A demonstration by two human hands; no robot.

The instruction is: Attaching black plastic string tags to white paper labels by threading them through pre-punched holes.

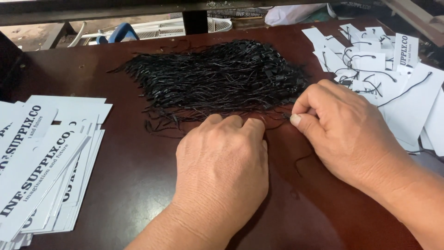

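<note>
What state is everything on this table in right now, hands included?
Left hand: knuckles up, fingertips curled down at the near edge of the cords.
Right hand: thumb and finger pinched on one black cord.
Black cords: loose tangled heap, mid-table.
White cards on the left: fanned stack, no cords.
White cards on the right: scattered pile, several with cords threaded.
Table: dark brown, scuffed.

a: where's the camera?
b: on the person's head, looking steeply down and forward over the dark table (138, 176).
a: how close?
b: close, within arm's reach. only this one view.
</note>
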